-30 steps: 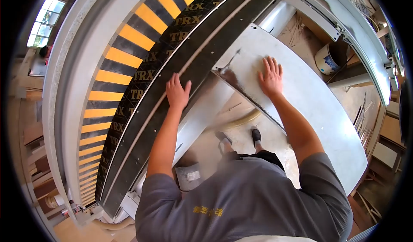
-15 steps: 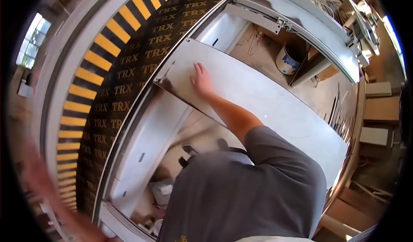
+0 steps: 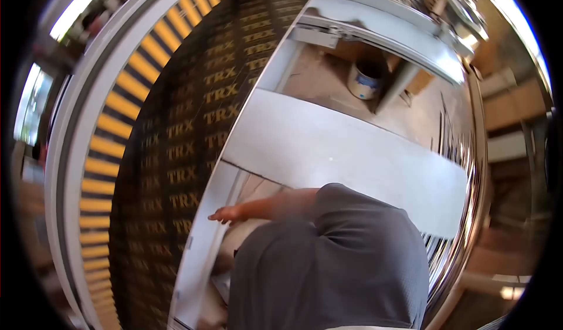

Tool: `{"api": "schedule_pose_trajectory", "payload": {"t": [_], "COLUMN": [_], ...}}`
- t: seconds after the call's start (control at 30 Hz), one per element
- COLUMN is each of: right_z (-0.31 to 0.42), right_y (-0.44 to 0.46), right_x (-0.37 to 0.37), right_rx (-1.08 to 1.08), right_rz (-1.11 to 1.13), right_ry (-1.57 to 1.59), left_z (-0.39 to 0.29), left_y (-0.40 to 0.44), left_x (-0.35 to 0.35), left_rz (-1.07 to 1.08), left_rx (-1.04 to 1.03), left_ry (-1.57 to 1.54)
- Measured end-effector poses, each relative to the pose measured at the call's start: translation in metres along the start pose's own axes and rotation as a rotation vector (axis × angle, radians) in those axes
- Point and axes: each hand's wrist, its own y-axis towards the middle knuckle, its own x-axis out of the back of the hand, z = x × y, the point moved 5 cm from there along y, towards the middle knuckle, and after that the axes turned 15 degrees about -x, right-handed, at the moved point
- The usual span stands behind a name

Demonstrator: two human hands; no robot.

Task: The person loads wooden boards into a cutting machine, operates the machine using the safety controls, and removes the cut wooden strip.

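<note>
My right hand (image 3: 227,214) reaches left over the pale inner side rail (image 3: 202,227) of the frame, fingers stretched out and holding nothing. Whether its fingertips touch the rail I cannot tell. Just beyond the hand lies a long white panel (image 3: 346,148), set crosswise over the frame opening. Left of the rail is a dark surface printed with gold TRX lettering (image 3: 176,154). Low in the view, a blurred skin-toned patch (image 3: 212,317) beside my grey shirt may be my left hand or arm; its fingers cannot be made out.
A yellow-and-black striped border (image 3: 105,174) curves along the left side. Through the frame opening a white bucket (image 3: 365,82) with a blue label stands on the floor. Thin metal strips (image 3: 454,148) and brown boxes (image 3: 516,107) are at the right.
My right hand has left the white panel and moved down and left to the side rail. The blurred left arm has gone from the far left. The view has shifted.
</note>
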Motion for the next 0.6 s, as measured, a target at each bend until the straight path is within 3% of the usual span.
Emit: {"api": "schedule_pose_trajectory", "payload": {"t": [0.1, 0.2, 0.23, 0.37, 0.47, 0.53, 0.57, 0.6], "right_z": [0.011, 0.037, 0.055, 0.032, 0.036, 0.053, 0.057, 0.057], "right_y": [-0.007, 0.055, 0.060, 0.091, 0.097, 0.088, 0.084, 0.082], "right_x": [-0.014, -0.014, -0.023, -0.031, -0.080, -0.101, -0.108, -0.115], "right_rx": [0.072, 0.235, 0.228, 0.216, 0.158, 0.153, 0.168, 0.186], "right_rz": [0.153, -0.121, -0.289, -0.321, -0.322, -0.463, -0.538, -0.610], "right_ry": [0.522, 0.900, 0.949, 1.094, 1.057, 1.002, 0.979, 0.964], "left_z": [0.049, 0.133, 0.162, 0.214, 0.254, 0.278, 0.276, 0.290], "left_y": [-0.042, -0.052, -0.053, -0.073, -0.074, -0.068, -0.065, -0.074], "left_x": [-0.053, -0.097, -0.110, -0.144, -0.140, -0.129, -0.122, -0.121], "left_rz": [0.070, 0.136, 0.139, 0.033, -0.078, -0.161, 0.060, 0.035], "left_rx": [0.149, 0.300, 0.389, 0.656, 0.733, 0.673, 0.431, 0.506], "left_ry": [-0.134, -0.368, -0.462, -0.814, -1.076, -1.262, -0.669, -0.815]}}
